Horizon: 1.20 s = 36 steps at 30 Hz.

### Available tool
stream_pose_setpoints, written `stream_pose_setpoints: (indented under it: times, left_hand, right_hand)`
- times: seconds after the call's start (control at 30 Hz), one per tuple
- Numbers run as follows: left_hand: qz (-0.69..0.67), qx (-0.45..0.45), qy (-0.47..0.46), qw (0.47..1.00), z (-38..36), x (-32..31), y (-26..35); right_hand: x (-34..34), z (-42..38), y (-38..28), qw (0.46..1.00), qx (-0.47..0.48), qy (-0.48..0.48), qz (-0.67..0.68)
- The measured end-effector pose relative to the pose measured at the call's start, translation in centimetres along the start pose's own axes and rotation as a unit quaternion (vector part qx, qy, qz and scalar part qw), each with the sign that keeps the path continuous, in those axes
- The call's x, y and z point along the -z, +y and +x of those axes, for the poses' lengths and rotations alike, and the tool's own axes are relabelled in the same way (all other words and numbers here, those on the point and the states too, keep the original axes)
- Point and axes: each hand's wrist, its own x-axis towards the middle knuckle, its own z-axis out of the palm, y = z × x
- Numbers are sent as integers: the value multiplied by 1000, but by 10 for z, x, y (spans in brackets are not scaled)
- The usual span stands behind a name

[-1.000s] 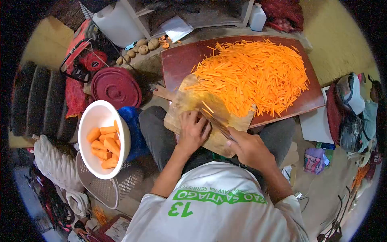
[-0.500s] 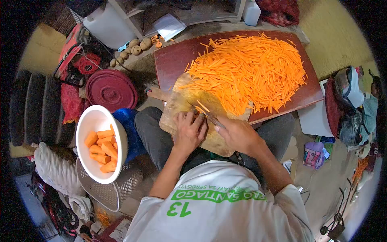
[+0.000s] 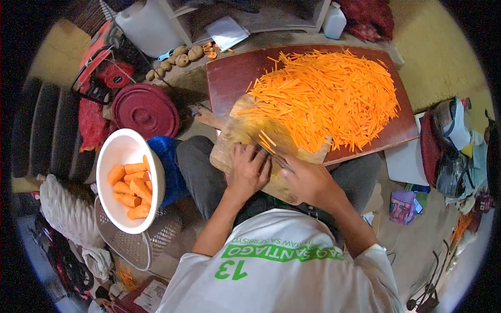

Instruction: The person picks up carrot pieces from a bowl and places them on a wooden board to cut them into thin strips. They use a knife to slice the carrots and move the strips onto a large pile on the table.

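Note:
On the wooden cutting board [image 3: 232, 138], my left hand [image 3: 249, 171] presses down with curled fingers. They close on a piece of carrot, mostly hidden beneath them. My right hand [image 3: 311, 182] grips a knife [image 3: 283, 163], its handle covered by my fingers. The blade lies just right of my left fingertips. A few fresh carrot sticks [image 3: 267, 140] lie along the blade's far side. Beyond the board, a large heap of carrot sticks [image 3: 334, 96] spreads over the dark red table [image 3: 229, 78] and onto the board's far edge.
At left stands a white bowl [image 3: 103, 180] of peeled carrot chunks [image 3: 136, 189], above a perforated basket [image 3: 112, 229]. Behind it are a maroon lid [image 3: 146, 112] and several brown round vegetables [image 3: 181, 60]. Bags and a purple pouch [image 3: 403, 205] lie at right.
The whole view has shifted slightly, with the table now lower and farther right. The knife lies at a slightly different angle beside my left fingers. Both hands keep their grips.

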Motion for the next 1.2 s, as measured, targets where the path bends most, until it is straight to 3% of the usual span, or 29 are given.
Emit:
stream_pose_setpoints:
  times: [0.17,0.37,0.47,0.57,0.67,0.77,0.87,0.97,1.2]
  left_hand:
    - [-20,-13,25,999,-4,-3,-7]
    - [-23,3,15,1000,-4,-2,-6]
    - [-37,8,19,999,-9,-4,-9]
    - [-63,16,10,998,-12,-3,-14]
    - [-69,15,-1,998,-12,-3,-13]
    - [-69,23,-17,997,-13,-4,-16]
    - [-96,46,-22,994,-13,1,-15]
    - [-110,51,21,992,-16,-2,-15]
    - [14,42,20,999,-10,5,-6]
  right_hand:
    - [-6,-22,5,1000,18,14,1]
    - [-11,13,5,999,17,-4,-49]
    - [-3,-10,-2,998,58,32,6]
    - [7,-21,-14,998,-41,-42,-33]
    - [-22,-7,5,997,53,57,-10]
    - [-14,12,-5,998,11,-7,-64]
    - [-8,-1,-4,998,48,13,-42]
    - [4,-19,-21,999,-17,-14,-32]
    - [-17,8,-12,998,6,0,-57]
